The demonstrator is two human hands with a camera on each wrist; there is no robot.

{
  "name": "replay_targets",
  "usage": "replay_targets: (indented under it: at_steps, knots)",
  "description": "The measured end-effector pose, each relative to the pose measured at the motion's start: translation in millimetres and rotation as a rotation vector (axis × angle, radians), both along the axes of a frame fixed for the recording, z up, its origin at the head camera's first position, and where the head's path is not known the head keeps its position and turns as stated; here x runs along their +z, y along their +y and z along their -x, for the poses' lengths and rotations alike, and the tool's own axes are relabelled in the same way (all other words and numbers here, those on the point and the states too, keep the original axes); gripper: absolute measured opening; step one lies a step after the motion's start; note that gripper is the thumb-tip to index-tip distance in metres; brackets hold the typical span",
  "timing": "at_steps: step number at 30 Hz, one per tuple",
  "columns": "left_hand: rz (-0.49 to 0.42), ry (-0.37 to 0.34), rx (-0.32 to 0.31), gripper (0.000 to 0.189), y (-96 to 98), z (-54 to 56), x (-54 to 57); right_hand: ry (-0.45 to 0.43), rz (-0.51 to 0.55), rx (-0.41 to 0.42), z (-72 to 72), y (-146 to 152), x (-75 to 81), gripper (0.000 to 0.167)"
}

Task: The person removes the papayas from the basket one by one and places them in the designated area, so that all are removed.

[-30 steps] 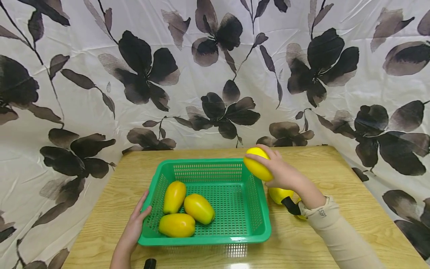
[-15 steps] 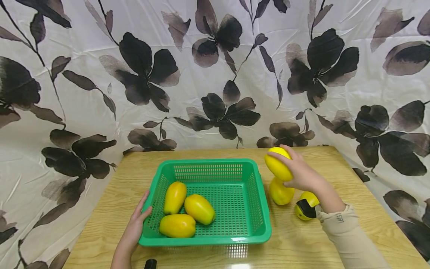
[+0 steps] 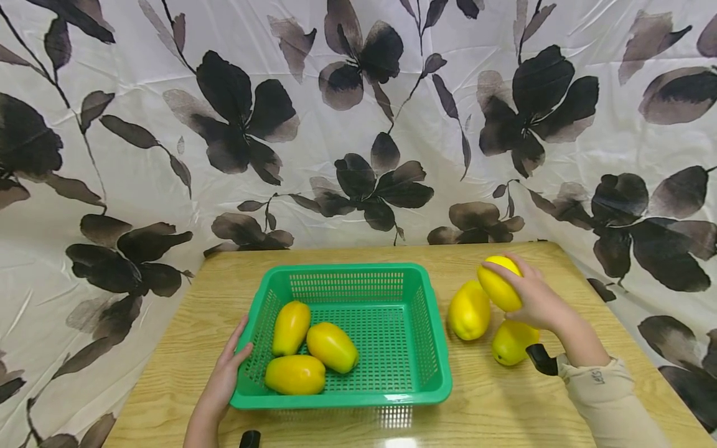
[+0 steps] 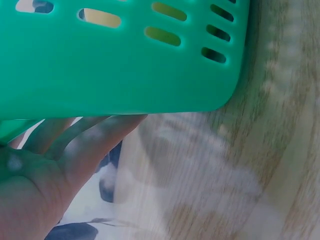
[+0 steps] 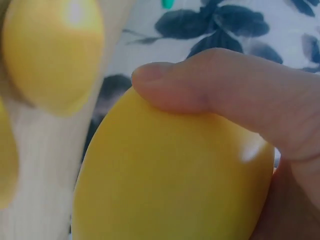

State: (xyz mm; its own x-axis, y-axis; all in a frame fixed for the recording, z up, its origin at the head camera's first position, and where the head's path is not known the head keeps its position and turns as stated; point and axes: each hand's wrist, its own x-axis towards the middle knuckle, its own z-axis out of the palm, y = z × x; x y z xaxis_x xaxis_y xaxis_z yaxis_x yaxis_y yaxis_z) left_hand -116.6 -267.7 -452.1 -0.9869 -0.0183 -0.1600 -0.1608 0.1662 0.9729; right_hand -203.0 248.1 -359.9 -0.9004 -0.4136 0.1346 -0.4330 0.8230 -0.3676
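Note:
My right hand grips a yellow papaya and holds it up over the right side of the table. In the right wrist view the thumb lies across the held papaya. Two more papayas are close by: one papaya stands just right of the basket, another papaya is partly hidden under my right hand. With fingers straight and spread, my left hand touches the left side of the green basket. Inside the basket lie three papayas at the left. The left wrist view shows my left fingers against the basket wall.
The wooden table carries everything. Behind it hangs a white cloth with dark flowers. A black strap piece sticks out at my right wrist, and another black piece shows at the bottom edge.
My right hand has carried the papaya rightward, from above the basket's right rim to over the papayas beside it. The left hand and the basket have stayed in place.

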Motion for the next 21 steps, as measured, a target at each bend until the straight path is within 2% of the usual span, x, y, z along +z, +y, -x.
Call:
replay_targets:
  at_steps: [9,21]
  knots:
    - [-0.009,0.003,0.008,0.058,0.1,-1.1,-0.8,-0.037,-0.031,-0.082,-6.6,23.2,-14.7,0.088]
    - [-0.030,0.011,0.000,0.058,1.0,-0.6,-0.8,-0.071,-0.046,-0.147,-15.5,45.5,-31.7,0.089]
